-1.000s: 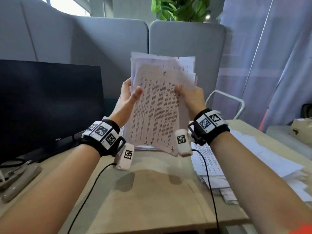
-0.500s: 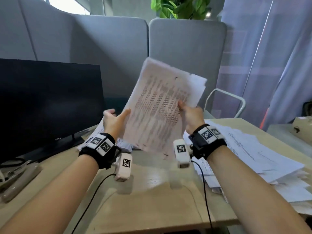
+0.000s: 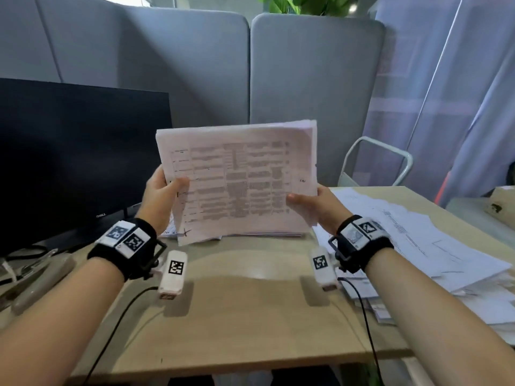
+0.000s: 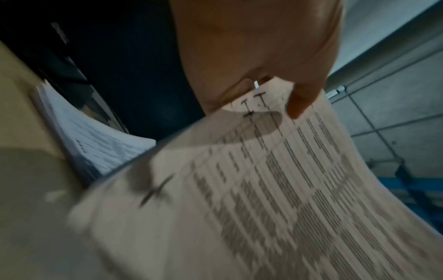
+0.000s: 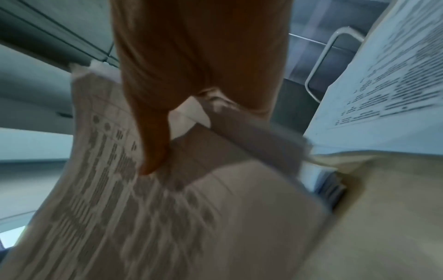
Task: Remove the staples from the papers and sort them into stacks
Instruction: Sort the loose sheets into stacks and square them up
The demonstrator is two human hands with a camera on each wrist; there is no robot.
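Paper stack [image 3: 239, 182] between left hand [image 3: 158, 196], right hand [image 3: 315, 204]

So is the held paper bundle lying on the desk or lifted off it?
Lifted: the paper bundle is gripped by left hand and right hand, above the desk.

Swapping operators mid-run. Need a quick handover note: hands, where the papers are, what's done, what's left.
Left hand: grips the left edge of the held sheaf of papers, thumb on the front.
Right hand: grips the sheaf's right edge, thumb on the front.
The sheaf is raised over the desk, long side across, printed table facing the wearer.
A loose pile of papers lies on the desk to the right; another stack lies behind the left hand by the monitor.
A grey tool lies at far left, untouched.
Done: cannot tell; no staple visible.
Left: check the sheaf for staples, remove them, sort it.
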